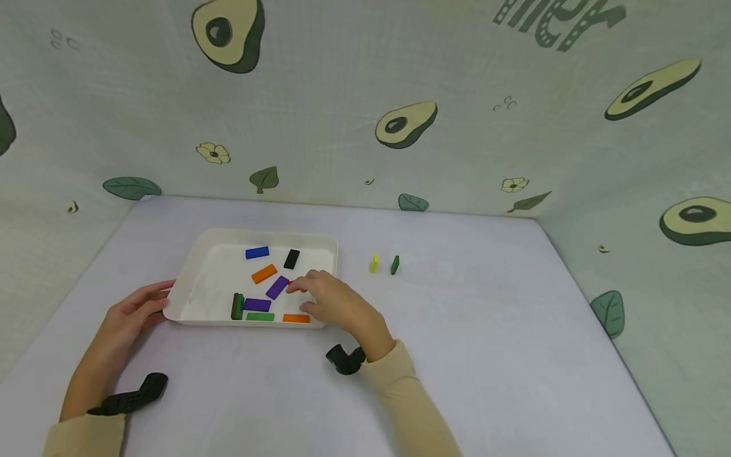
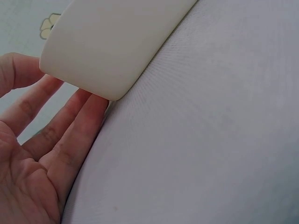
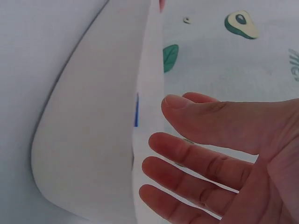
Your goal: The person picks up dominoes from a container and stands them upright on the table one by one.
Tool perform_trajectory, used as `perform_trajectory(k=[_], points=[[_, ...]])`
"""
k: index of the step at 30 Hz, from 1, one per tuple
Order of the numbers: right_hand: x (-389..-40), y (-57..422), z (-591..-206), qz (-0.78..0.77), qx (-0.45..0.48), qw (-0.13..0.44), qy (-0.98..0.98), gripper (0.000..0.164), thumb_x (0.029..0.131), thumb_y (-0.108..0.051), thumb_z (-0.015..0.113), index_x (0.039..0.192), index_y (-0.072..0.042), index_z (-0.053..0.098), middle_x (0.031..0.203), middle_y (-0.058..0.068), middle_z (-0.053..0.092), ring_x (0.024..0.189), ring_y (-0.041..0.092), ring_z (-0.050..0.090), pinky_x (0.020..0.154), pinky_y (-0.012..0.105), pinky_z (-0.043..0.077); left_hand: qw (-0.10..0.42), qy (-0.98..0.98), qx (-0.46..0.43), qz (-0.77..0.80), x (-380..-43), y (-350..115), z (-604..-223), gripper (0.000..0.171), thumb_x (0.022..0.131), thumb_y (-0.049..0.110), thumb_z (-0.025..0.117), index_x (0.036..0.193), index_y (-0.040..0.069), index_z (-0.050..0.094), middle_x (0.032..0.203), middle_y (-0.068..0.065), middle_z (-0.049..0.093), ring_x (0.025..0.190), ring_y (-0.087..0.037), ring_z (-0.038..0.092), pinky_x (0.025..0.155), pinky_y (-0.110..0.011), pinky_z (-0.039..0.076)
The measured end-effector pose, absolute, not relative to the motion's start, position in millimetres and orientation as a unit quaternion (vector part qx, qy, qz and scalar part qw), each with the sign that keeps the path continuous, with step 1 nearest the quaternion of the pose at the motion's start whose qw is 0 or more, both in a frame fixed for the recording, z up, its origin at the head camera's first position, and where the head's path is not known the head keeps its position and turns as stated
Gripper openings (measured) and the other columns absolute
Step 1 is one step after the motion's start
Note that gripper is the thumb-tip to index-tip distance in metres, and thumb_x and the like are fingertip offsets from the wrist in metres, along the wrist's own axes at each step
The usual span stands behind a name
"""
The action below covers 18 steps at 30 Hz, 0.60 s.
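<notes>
A white tray (image 1: 194, 273) holds several small coloured blocks, domino-like in shape. My left hand (image 1: 134, 311) touches the tray's left end; in the left wrist view its fairly straight fingers (image 2: 70, 121) reach against and behind the wall. Over the tray's right side hovers my right hand (image 1: 334, 301), thumb and fingers apart, with a partly covered red block (image 1: 294, 286) at its fingertips. Nearby lie a purple block (image 1: 277, 287) and an orange block (image 1: 296, 318). In the right wrist view no block shows between the thumb and fingers.
A blue block (image 1: 257, 252), a black block (image 1: 292, 259), another orange block (image 1: 264, 273), a second purple block (image 1: 257, 304), a light green block (image 1: 260, 317) and upright dark blocks (image 1: 237, 306) are inside the tray. Right of it stand a yellow block (image 1: 374, 263) and a green block (image 1: 395, 264).
</notes>
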State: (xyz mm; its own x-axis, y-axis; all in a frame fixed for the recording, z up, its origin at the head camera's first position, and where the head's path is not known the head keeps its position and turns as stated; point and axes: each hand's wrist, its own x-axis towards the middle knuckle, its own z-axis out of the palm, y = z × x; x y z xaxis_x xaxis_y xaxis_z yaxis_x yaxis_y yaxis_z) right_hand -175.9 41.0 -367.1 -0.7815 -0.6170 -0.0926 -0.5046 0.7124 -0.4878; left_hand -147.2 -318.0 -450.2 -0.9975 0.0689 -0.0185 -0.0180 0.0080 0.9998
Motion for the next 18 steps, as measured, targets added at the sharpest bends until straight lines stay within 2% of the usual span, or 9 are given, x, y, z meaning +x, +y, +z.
perform_trajectory(k=[11, 18], points=[[-181, 31, -384, -0.223, -0.297, 0.168, 0.913, 0.03, 0.085, -0.012, 0.067, 0.115, -0.02, 0.065, 0.107, -0.003, 0.061, 0.094, 0.01, 0.051, 0.077, 0.014, 0.046, 0.034, 0.721, -0.011, 0.692, -149, -317, -447, 0.034, 0.094, 0.016, 0.055, 0.128, 0.014, 0.054, 0.114, 0.022, 0.057, 0.093, 0.007, 0.057, 0.072, -0.008, 0.048], [-183, 28, -391, -0.205, -0.299, 0.171, 0.916, 0.028, 0.085, -0.014, 0.068, 0.111, -0.023, 0.068, 0.095, -0.003, 0.058, 0.085, 0.008, 0.05, 0.072, 0.012, 0.045, 0.029, 0.696, 0.017, 0.717, -149, -317, -451, 0.032, 0.094, 0.009, 0.054, 0.126, 0.012, 0.056, 0.115, 0.019, 0.06, 0.093, 0.006, 0.058, 0.072, -0.009, 0.049]])
